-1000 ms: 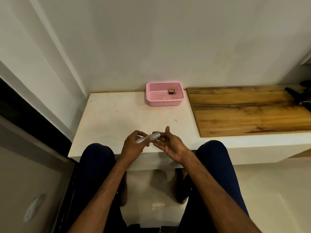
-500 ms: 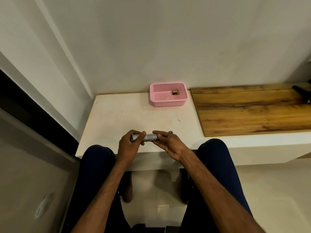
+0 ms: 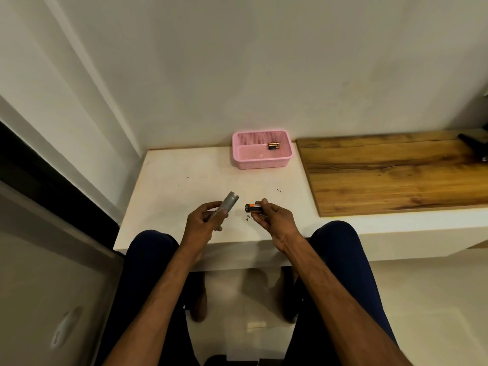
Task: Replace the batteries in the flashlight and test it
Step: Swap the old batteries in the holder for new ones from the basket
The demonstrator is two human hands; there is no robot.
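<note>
A pale wall backs a white counter [image 3: 182, 180], where a pink basket [image 3: 261, 164] holds spare batteries [image 3: 273, 146]. In front of the basket, the left hand [image 3: 202, 224] curls its fingers round a grey flashlight [image 3: 229, 204] tilted toward it. Just to the flashlight's right, the right hand [image 3: 276, 220] pinches a battery [image 3: 253, 208]. A wooden board [image 3: 396, 178] lies right of the basket.

One silver flashlight tube [image 3: 228, 206]. One black-and-orange battery [image 3: 253, 208] outside the basket, plus seemingly two spare batteries [image 3: 273, 146] side by side inside. One pink basket [image 3: 261, 165]. One wooden board [image 3: 396, 175]. One white table [image 3: 184, 186]. Two hands: left hand [image 3: 203, 223], right hand [image 3: 274, 220].
</note>
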